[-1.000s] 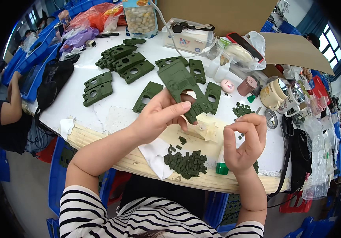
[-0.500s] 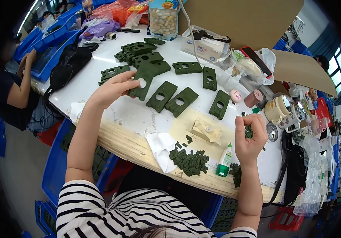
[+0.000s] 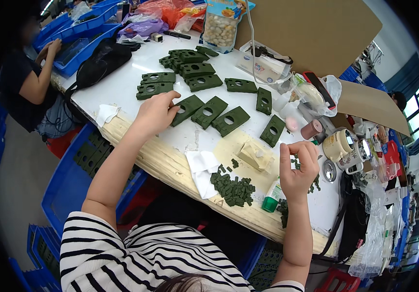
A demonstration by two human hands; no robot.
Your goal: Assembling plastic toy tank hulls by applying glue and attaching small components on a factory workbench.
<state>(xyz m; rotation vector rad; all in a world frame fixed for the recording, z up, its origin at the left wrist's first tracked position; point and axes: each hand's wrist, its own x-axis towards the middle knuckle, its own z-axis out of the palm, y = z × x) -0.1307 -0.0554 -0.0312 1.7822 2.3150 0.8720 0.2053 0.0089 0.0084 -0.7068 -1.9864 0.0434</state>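
Note:
My left hand (image 3: 157,113) is at the left end of a dark green flat part with a round hole (image 3: 188,104). Its thumb and forefinger are apart at that edge, and the part lies on the table. Two similar green parts (image 3: 209,113) lie just right of it, with more behind and farther right. My right hand (image 3: 299,170) is raised over the table's right side, its fingers curled and thumb near the forefinger; anything pinched there is too small to make out. Near it are a green-and-white glue bottle (image 3: 271,197) and a heap of small green pieces (image 3: 234,189).
A cream block (image 3: 256,155) and a white tissue (image 3: 201,170) lie near the front edge. Cups (image 3: 336,145), a pink cylinder (image 3: 312,129) and a wipes pack (image 3: 263,63) stand to the right and back. Blue crates (image 3: 56,194) are below left; another person (image 3: 31,85) sits at far left.
The green part that my left hand held up is down on the table beside the others, and the fingers have loosened. My right hand stays raised and curled. The whole view has shifted slightly.

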